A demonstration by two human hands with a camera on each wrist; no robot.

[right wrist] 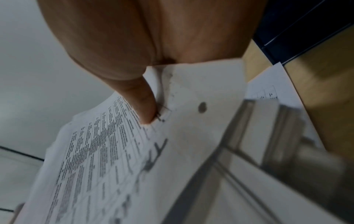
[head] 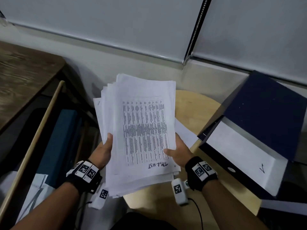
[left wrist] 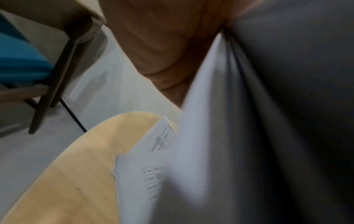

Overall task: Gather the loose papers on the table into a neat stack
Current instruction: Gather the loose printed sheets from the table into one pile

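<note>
A thick, uneven stack of printed white papers [head: 141,130] is held up above the round light-wood table [head: 196,103]. The top sheet carries a printed table and a handwritten note. My left hand [head: 104,150] grips the stack's left edge, thumb on top. On the right edge my right hand [head: 177,151] pinches it, thumb [right wrist: 141,104] pressing the top sheet [right wrist: 107,151]. The sheets fan out at the left and far edges. More papers [left wrist: 141,174] lie on the table [left wrist: 76,174] under the stack, and one sheet [head: 184,131] shows past my right hand.
An open dark blue binder [head: 259,123] with white pages lies on the table's right side. A chair with a blue seat [head: 59,143] stands to the left, beside a dark wooden table [head: 21,80]. A wall with roller blinds [head: 116,25] is close behind.
</note>
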